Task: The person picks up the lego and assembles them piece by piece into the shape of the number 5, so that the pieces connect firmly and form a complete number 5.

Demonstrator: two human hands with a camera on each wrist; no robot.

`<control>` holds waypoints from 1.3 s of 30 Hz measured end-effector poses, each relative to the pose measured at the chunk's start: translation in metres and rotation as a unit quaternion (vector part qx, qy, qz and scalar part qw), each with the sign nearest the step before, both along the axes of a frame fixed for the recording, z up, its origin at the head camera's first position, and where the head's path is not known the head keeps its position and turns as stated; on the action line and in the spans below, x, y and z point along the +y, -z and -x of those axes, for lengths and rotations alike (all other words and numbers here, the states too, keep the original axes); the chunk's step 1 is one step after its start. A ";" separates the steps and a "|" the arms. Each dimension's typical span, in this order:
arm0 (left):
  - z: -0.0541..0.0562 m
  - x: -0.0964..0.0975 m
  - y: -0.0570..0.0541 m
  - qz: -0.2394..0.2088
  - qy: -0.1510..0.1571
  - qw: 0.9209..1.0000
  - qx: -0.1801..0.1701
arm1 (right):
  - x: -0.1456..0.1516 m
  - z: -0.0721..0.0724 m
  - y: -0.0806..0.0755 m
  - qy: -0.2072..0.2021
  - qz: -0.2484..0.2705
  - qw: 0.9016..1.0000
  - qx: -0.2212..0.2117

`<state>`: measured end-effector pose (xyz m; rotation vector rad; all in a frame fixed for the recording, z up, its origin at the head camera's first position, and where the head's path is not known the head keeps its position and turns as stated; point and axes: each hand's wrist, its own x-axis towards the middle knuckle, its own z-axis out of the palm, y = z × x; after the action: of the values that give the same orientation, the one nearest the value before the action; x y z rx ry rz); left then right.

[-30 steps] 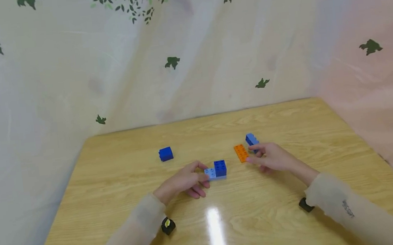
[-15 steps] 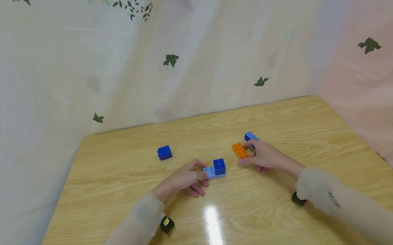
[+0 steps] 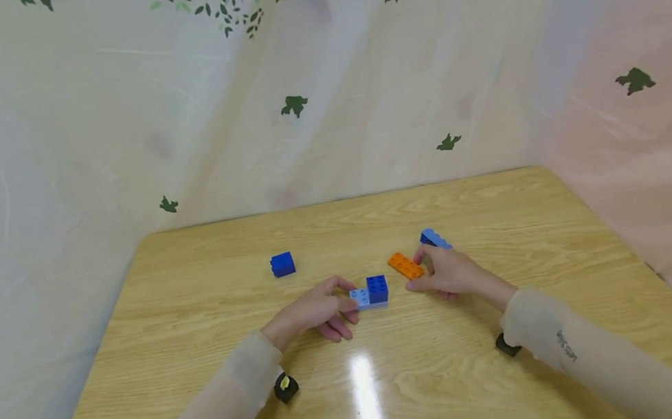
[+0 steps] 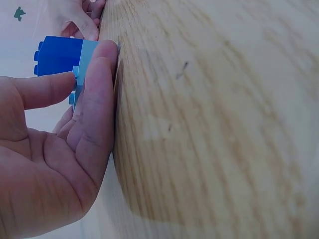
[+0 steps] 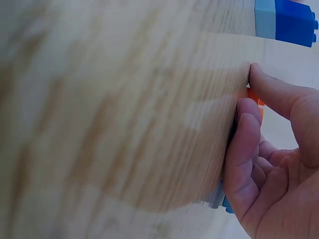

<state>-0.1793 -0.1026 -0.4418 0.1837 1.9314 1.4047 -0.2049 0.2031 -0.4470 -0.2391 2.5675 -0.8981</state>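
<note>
In the head view my left hand (image 3: 316, 308) pinches the left end of a flat light blue toy brick (image 3: 359, 297) between thumb and fingers. A dark blue brick (image 3: 377, 289) is stacked on its right end; the left wrist view shows this dark blue brick (image 4: 60, 56) from the side. My right hand (image 3: 452, 272) has thumb and index finger around the near right end of a thin orange studded plate (image 3: 405, 266) lying on the table. In the right wrist view the fingers hide most of the orange plate (image 5: 255, 95).
Just beyond my right hand a medium blue brick (image 3: 435, 238) lies on its side, partly hidden by the fingers. Another dark blue brick (image 3: 283, 264) lies tipped over at the back left. The wooden table (image 3: 222, 250) ends at a leaf-patterned backdrop (image 3: 329, 148).
My right hand has moved left and taken the orange plate between thumb and index finger. The plate has turned, its far end swinging left. My left hand stays on the light blue brick.
</note>
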 end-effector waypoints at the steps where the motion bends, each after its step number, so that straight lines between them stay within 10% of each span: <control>1: 0.000 0.000 0.000 0.000 0.001 1.000 0.000 | 0.000 0.000 0.000 -0.001 0.001 1.000 0.000; 11: 0.000 0.001 -0.003 0.004 0.004 1.000 0.005 | 0.004 0.004 -0.002 -0.023 0.031 0.999 -0.007; 25: 0.007 -0.006 -0.012 0.040 0.032 0.998 0.027 | 0.004 0.010 -0.021 -0.015 0.150 0.977 -0.149; 39: 0.001 -0.014 -0.032 -0.056 0.024 0.996 0.070 | -0.010 0.000 -0.050 -0.105 0.221 0.969 -0.030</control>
<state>-0.1799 -0.1169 -0.4093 0.3883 1.9484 1.5044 -0.2047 0.1935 -0.3969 -0.5887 2.2044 -1.3596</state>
